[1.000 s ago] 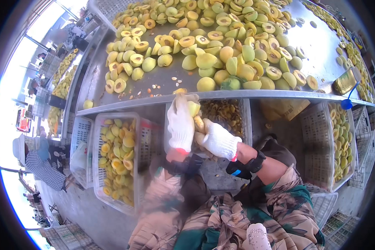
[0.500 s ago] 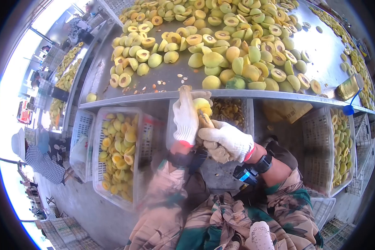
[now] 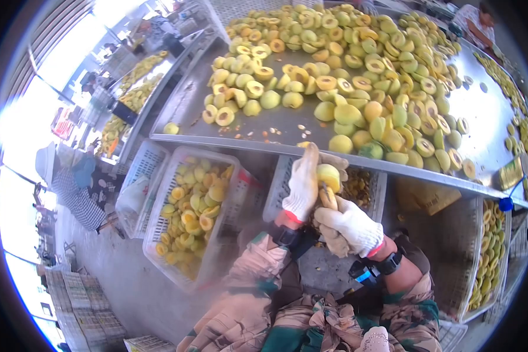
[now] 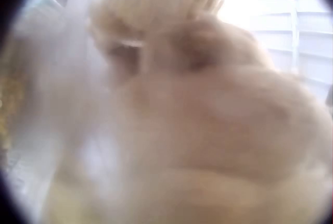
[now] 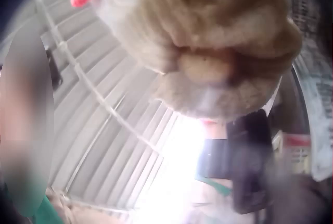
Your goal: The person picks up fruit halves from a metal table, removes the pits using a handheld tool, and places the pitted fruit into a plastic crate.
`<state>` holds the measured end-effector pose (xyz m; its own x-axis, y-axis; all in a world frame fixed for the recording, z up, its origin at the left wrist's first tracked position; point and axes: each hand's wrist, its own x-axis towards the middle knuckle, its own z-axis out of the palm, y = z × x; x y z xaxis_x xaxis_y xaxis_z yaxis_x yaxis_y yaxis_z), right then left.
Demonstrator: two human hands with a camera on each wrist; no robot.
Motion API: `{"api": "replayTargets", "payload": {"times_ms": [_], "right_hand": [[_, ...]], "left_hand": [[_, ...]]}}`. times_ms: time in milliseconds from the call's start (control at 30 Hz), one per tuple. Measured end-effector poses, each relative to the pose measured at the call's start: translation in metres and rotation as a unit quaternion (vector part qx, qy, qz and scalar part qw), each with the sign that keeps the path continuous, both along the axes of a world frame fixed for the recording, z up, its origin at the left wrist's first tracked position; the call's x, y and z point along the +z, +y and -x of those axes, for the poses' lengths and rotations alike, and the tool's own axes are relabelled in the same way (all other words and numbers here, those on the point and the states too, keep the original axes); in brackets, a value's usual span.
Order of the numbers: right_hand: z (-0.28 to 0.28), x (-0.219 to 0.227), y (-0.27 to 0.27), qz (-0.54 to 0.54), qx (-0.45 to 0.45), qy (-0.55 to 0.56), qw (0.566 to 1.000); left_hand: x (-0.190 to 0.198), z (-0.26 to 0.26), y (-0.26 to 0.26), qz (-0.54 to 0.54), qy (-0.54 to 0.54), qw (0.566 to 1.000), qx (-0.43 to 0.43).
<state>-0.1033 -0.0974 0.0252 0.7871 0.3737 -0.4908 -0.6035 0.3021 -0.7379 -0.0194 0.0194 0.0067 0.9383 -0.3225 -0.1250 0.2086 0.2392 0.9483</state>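
Note:
My left hand [image 3: 304, 183], in a white knit glove, holds a yellow-green stone fruit [image 3: 328, 176] in front of the metal table's edge. My gloved right hand [image 3: 351, 227] is just below it, its fingers curled round a short tan tool [image 3: 328, 198] whose far end meets the fruit. In the right wrist view, the rounded wood-coloured end of the tool [image 5: 205, 66] shows inside the fist of the right hand [image 5: 229, 21]. The left wrist view is blurred, mostly filled by the left glove [image 4: 208, 120]. The tool's tip is hidden at the fruit.
Halved fruit [image 3: 346, 114] lies heaped on the metal table [image 3: 185, 120], with small pale kernels near its edge. A crate of fruit halves [image 3: 169, 158] stands left, another crate [image 3: 474, 258] right. Below my hands is a bin of brown scraps [image 3: 378, 196]. A tin [image 3: 510, 173] sits at the table's right.
The view has swung left, so the scene sits further right and lower. The tool has come up against the fruit, both hands staying close together.

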Motion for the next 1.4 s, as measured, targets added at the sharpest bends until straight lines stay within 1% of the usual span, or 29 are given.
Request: {"api": "replayTargets", "payload": {"times_ms": [33,67,100,167,200,233,300,333,433,467,500,567,600,700,733,767,833,867,900,967,1000,1033,1067,1100,1133,1200,1233,1300,1400], "right_hand": [[0.0,0.001,-0.001,-0.035,0.013,0.015,0.999],[-0.001,-0.001,0.0,-0.008,0.011,-0.004,1.0],[-0.001,-0.016,0.005,0.071,-0.005,-0.085,0.994],[0.002,-0.017,0.015,0.2,-0.042,-0.148,0.968],[0.003,-0.019,0.016,0.217,-0.045,-0.144,0.964],[0.0,-0.013,0.014,0.149,-0.027,-0.095,0.984],[0.002,0.002,0.005,0.013,0.01,0.013,1.0],[0.002,0.002,0.001,-0.036,0.027,0.036,0.998],[0.002,-0.005,0.014,0.133,-0.001,-0.113,0.985],[0.005,0.004,0.017,0.185,-0.001,-0.11,0.977],[0.004,0.002,0.017,0.156,0.002,-0.104,0.982],[0.003,-0.004,0.013,0.098,0.007,-0.089,0.991],[0.001,0.004,0.004,-0.016,0.046,0.026,0.998],[0.001,0.001,0.007,-0.022,0.063,0.021,0.998],[0.001,-0.012,0.016,0.083,0.025,-0.103,0.991],[0.004,-0.012,0.017,0.119,0.019,-0.106,0.987],[0.006,-0.011,0.022,0.189,0.017,-0.108,0.976],[0.006,-0.008,0.016,0.103,0.059,-0.088,0.989],[0.008,-0.009,0.011,0.059,0.064,-0.048,0.995],[0.001,-0.02,0.002,0.054,0.023,-0.022,0.998],[0.0,-0.025,0.001,0.087,0.008,-0.037,0.996],[-0.001,-0.024,0.001,0.133,0.026,-0.02,0.991],[-0.001,-0.022,0.002,0.178,0.045,-0.003,0.983],[0.0,-0.022,0.003,0.222,0.065,0.014,0.973],[0.0,-0.032,0.002,0.229,0.073,0.016,0.971],[0.001,-0.039,0.003,0.235,0.063,0.015,0.97],[0.001,-0.043,0.004,0.237,0.059,0.015,0.969],[-0.002,-0.051,0.01,0.244,0.041,-0.008,0.969],[-0.005,-0.046,0.02,0.25,0.049,0.012,0.967]], "left_hand": [[0.002,0.001,0.002,0.015,-0.013,1.0,-0.007],[0.003,0.001,0.003,0.028,0.009,1.0,-0.009],[-0.007,-0.002,0.003,0.056,0.017,0.998,-0.016],[-0.018,-0.004,0.004,0.046,0.001,0.999,-0.001],[-0.017,-0.003,0.005,0.07,0.019,0.997,-0.008],[-0.022,-0.004,0.002,0.076,0.026,0.996,0.03],[-0.018,0.0,0.004,0.114,0.048,0.992,0.027],[-0.015,0.0,0.005,0.134,0.058,0.989,0.014],[-0.016,0.0,0.006,0.179,0.089,0.98,-0.006],[-0.024,-0.003,0.006,0.184,0.095,0.978,0.0],[-0.021,-0.004,0.006,0.189,0.101,0.977,0.006],[-0.011,0.0,0.008,0.19,0.113,0.975,-0.029],[-0.004,0.003,0.011,0.191,0.121,0.973,-0.044],[0.0,0.002,0.018,0.167,0.117,0.976,-0.078],[-0.003,0.002,0.015,0.151,0.11,0.981,-0.046],[-0.009,0.0,0.018,0.154,0.098,0.98,-0.078],[-0.019,0.001,0.019,0.218,0.165,0.961,-0.045],[-0.025,-0.003,0.024,0.239,0.228,0.942,-0.062],[-0.019,-0.001,0.019,0.242,0.248,0.937,0.049],[-0.042,-0.013,0.029,0.176,0.152,0.963,0.139],[-0.047,-0.016,0.059,0.2,0.144,0.966,0.082],[-0.052,-0.019,0.088,0.22,0.136,0.966,0.024],[-0.046,-0.013,0.115,0.219,0.096,0.968,0.071],[-0.042,-0.011,0.146,0.257,0.095,0.957,0.098],[-0.039,-0.004,0.174,0.25,0.081,0.954,0.145],[-0.036,0.016,0.221,0.259,0.061,0.943,0.199],[-0.033,0.025,0.238,0.346,0.121,0.9,0.236],[-0.037,0.048,0.271,0.358,0.084,0.912,0.183],[-0.078,0.065,0.336,0.254,0.092,0.913,0.307]]}}
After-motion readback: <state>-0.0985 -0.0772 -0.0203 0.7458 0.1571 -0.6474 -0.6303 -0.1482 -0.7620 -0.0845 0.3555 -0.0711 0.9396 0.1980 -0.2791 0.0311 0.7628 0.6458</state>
